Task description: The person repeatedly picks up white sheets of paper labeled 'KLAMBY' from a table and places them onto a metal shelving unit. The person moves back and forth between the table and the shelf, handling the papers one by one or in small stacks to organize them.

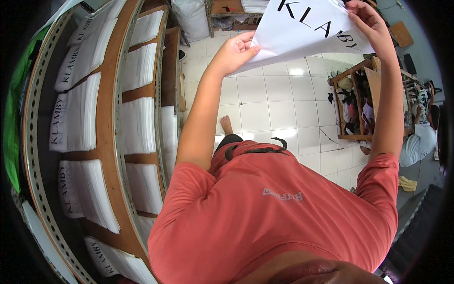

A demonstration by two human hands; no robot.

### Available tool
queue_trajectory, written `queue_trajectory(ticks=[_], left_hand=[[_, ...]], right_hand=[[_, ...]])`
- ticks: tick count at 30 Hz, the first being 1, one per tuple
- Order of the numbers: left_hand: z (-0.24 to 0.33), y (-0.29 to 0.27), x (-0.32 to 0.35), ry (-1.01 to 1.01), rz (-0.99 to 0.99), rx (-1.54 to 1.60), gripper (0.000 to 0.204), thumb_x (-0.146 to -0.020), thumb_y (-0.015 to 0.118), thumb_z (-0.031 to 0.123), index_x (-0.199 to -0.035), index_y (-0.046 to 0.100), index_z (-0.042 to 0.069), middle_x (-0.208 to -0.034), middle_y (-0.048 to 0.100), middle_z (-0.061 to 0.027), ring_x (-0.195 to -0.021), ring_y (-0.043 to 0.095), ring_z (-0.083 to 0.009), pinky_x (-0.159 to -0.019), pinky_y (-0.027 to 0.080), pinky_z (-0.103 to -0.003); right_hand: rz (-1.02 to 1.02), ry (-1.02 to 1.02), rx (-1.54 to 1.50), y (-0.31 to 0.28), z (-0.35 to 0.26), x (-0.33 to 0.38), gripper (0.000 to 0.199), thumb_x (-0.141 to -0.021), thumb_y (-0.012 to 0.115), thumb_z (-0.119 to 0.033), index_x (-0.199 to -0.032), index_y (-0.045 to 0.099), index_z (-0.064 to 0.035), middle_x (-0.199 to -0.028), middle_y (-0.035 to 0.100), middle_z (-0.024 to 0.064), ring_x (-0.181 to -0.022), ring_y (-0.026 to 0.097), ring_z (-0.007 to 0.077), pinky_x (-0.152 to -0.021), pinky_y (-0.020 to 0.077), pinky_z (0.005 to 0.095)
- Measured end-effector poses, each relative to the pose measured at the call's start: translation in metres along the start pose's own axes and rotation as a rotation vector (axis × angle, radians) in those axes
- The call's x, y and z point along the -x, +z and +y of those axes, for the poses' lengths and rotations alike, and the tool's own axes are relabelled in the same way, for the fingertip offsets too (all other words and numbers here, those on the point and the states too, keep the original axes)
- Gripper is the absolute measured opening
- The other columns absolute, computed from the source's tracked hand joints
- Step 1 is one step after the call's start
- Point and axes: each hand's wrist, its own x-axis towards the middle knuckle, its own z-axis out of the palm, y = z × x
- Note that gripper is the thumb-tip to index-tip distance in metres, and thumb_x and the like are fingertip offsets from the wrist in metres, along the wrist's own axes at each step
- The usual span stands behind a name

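Observation:
In front of me I hold up a white, flat packaging bag (pixel 302 42) with large black lettering on its face. My left hand (pixel 235 53) pinches its left edge, with the thumb on the near side and the fingers curled behind. At the upper right, my right hand (pixel 371 26) grips the bag's other end near the frame's top edge. The bag is tilted and slightly bent between my hands, with a crease toward the lettering on the right. Its top part is cut off by the frame.
Metal-framed shelves (pixel 106 111) on my left hold several stacks of white lettered packages (pixel 82 111). Right of me stands a wooden crate (pixel 354 137) filled with dark and light cloth. Beyond it a person in a light shirt (pixel 418 144) sits. White tiles (pixel 279 113) cover the floor.

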Motion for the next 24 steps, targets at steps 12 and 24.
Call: queue_trajectory(ticks=[12, 24], left_hand=[[0.015, -0.122, -0.075, 0.040, -0.139, 0.205, 0.059, -0.092, 0.060, 0.002, -0.145, 0.033, -0.005, -0.121, 0.064, -0.0116, -0.106, 0.061, -0.0112, -0.092, 0.048, -0.027], [0.003, -0.190, -0.113, 0.062, -0.181, 0.222, 0.063, -0.092, 0.058, -0.001, -0.149, 0.029, 0.000, -0.119, 0.064, -0.0147, -0.101, 0.063, -0.0123, -0.088, 0.048, -0.027]], right_hand=[[-0.111, -0.087, 0.188, 0.037, 0.058, -0.141, 0.024, -0.096, 0.060, -0.013, -0.119, 0.060, -0.0044, -0.108, 0.061, -0.0010, -0.103, 0.055, 0.0077, -0.095, 0.0422, 0.0218], [-0.147, 0.007, 0.184, 0.072, 0.087, -0.233, 0.023, -0.096, 0.061, -0.012, -0.118, 0.060, -0.0058, -0.108, 0.061, -0.0018, -0.103, 0.055, 0.0077, -0.092, 0.0407, 0.0210]])
